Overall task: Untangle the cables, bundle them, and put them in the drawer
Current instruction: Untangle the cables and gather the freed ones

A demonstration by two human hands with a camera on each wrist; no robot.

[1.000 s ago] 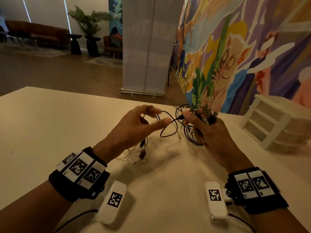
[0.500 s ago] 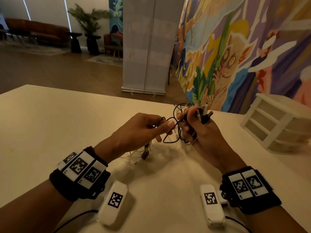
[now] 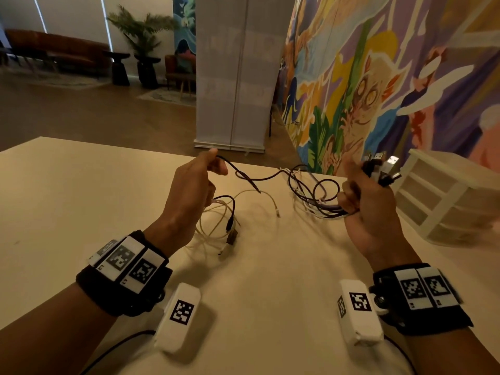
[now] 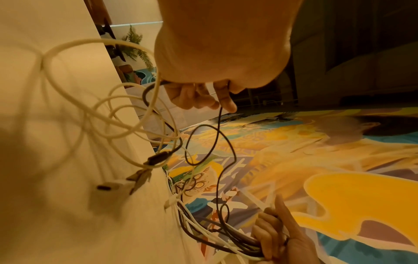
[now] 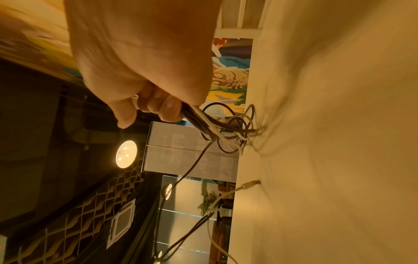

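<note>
My left hand (image 3: 194, 182) is raised over the table and pinches a thin black cable (image 3: 259, 177) near its end. That black cable (image 4: 220, 142) runs across to a bunch of black and white cables (image 3: 316, 201) gripped in my right hand (image 3: 362, 201). Several plugs (image 3: 381, 166) stick up out of the right fist. In the right wrist view the fingers (image 5: 158, 105) are curled round the cable bunch (image 5: 203, 121). Loose cream cables (image 3: 216, 226) with plugs lie on the table below my left hand. The white drawer unit (image 3: 446, 196) stands at the right, drawers closed.
The pale table (image 3: 81, 201) reaches to a far edge just behind the hands. A grey banner stand (image 3: 232, 77) and a painted mural wall (image 3: 392, 77) rise beyond it. White tagged trackers (image 3: 180, 318) hang at both wrists.
My hands have moved apart: the left went left and up with the black cable, the right went right with the bunch. The black cable now stretches between them.
</note>
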